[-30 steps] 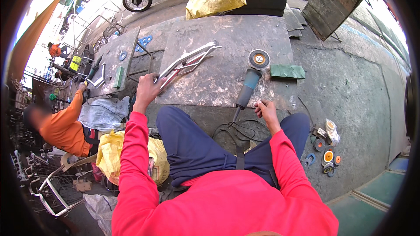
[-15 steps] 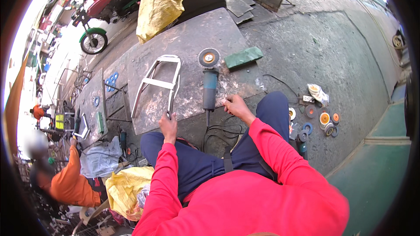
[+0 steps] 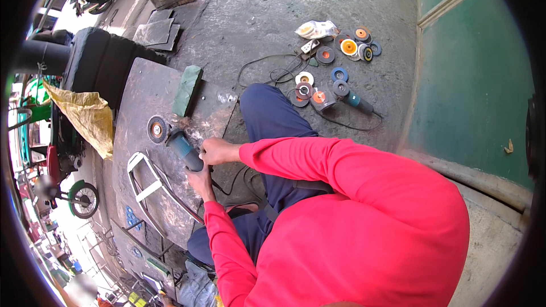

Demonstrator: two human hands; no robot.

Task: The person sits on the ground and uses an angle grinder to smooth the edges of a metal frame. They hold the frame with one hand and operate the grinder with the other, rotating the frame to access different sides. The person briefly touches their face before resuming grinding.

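An angle grinder [image 3: 183, 149] with a blue-green body and a round flap disc [image 3: 157, 129] lies on the scuffed metal sheet [image 3: 133, 88]. My left hand [image 3: 200, 182] is closed around its rear end, where the cord comes out. Pressed close beside the same end is my right hand [image 3: 220, 151], fingers curled together; whatever is between them is hidden. A white-edged metal frame [image 3: 149, 190] with a crossbar lies left of the grinder, touched by neither hand. Beyond the disc, a green block [image 3: 187, 91] rests on the sheet.
Several abrasive discs [image 3: 348, 47], a power strip [image 3: 309, 47] and a second grinder [image 3: 355, 100] lie on the concrete to the right. A yellow sack [image 3: 85, 113] and a black box-like object [image 3: 99, 68] stand beyond the sheet. A green wall [image 3: 472, 79] borders the right side.
My view has turned to the right. My left hand has let go of the white-edged frame and taken the grinder's rear end. My right hand has come in beside it.
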